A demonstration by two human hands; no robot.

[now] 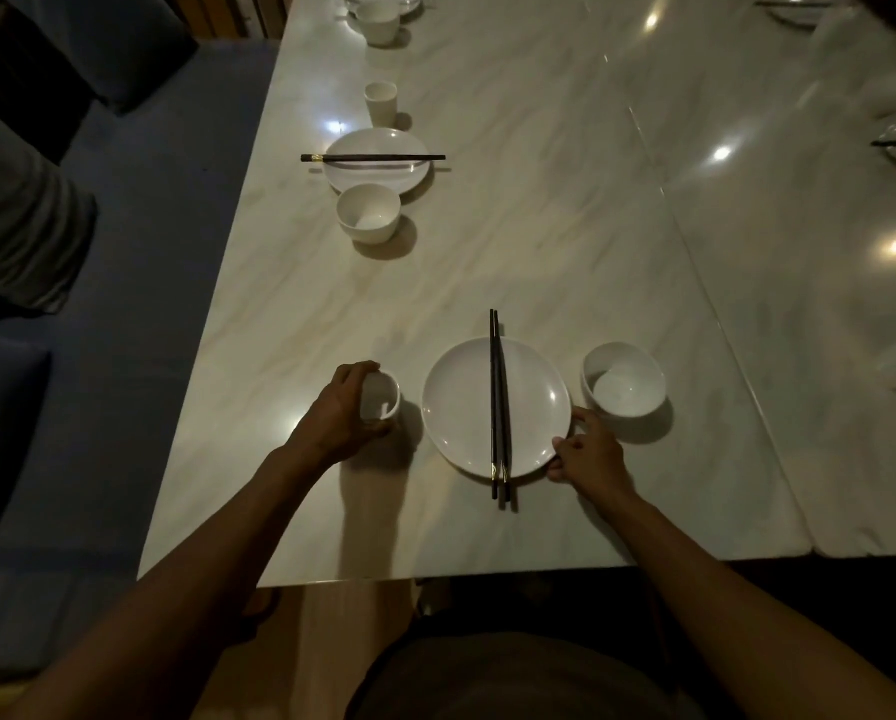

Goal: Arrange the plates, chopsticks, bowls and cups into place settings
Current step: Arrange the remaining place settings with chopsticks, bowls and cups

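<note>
A white plate (461, 407) lies near the table's front edge with a pair of dark chopsticks (498, 402) laid across its middle, pointing away from me. My left hand (339, 413) is wrapped around a white cup (380, 397) just left of the plate. My right hand (586, 454) pinches the plate's lower right rim. A white bowl (623, 381) stands upright right of the plate, apart from my fingers.
Along the left edge of the marble table (539, 226) sits another setting: plate (375, 171), chopsticks (373, 158), bowl (369, 213) and cup (381, 101). More dishes sit at the far end and right edge. A blue bench (139, 252) runs along the left.
</note>
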